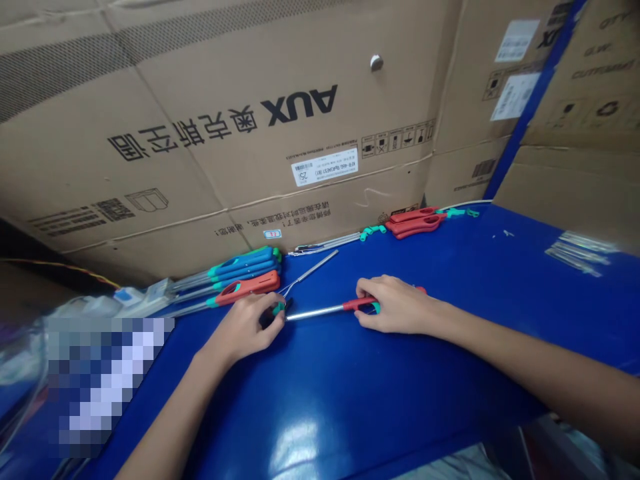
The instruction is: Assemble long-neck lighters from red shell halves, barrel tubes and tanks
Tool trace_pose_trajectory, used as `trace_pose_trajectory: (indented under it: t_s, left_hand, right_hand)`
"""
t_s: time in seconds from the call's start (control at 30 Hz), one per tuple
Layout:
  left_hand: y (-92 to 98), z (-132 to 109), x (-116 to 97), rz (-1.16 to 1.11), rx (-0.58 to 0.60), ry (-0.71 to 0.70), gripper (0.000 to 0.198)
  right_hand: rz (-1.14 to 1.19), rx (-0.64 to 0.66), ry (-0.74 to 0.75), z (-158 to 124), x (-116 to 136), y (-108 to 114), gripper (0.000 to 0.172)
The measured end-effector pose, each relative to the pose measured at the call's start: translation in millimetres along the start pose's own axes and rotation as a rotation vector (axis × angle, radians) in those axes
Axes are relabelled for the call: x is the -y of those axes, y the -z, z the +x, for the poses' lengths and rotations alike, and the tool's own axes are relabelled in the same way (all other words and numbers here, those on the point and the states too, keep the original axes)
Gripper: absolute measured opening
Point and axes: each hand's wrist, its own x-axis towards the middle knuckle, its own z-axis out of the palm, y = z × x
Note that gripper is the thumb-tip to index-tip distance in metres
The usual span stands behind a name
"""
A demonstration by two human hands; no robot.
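Right hand [393, 305], fingers clamped on red plastic-handled lighter [327, 310] with silver metal tube, centre; left hand [247, 323] curled at tip, grip indeterminate. Ten o'clock: blue plastic-handled lighters [249, 266], apparently assembled. One o'clock: red plastic handles [413, 227], apparently tubeless

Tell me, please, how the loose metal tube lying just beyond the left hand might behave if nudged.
The metal tube would probably stay stiff, being straight and metallic-looking. Slim and seemingly round, it may roll or slide on the glossy blue tabletop. The thin wires at its near end look floppy and could hinder rolling.
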Motion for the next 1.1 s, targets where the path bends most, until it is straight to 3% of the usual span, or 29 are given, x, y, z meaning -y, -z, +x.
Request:
trace_pose_trajectory:
  t_s: [0.47,0.9,1.1]
  left_hand:
    - [-6.6,-0.8,0.8,0.002,-0.086,0.017,0.022]
    - [-5.4,-0.7,-4.1,-0.02,-0.075,0.06,0.012]
    - [-6.7,0.4,-5.5,-0.001,-0.08,0.016,0.013]
  right_hand:
    - [0.033,-0.048,0.031,3.2,-7.4,0.3,0.01]
    - [0.046,-0.054,0.065,3.2,-8.7,-1.1,0.009]
    - [0.047,-0.05,0.064,2.6,-7.8,-0.7,0.009]
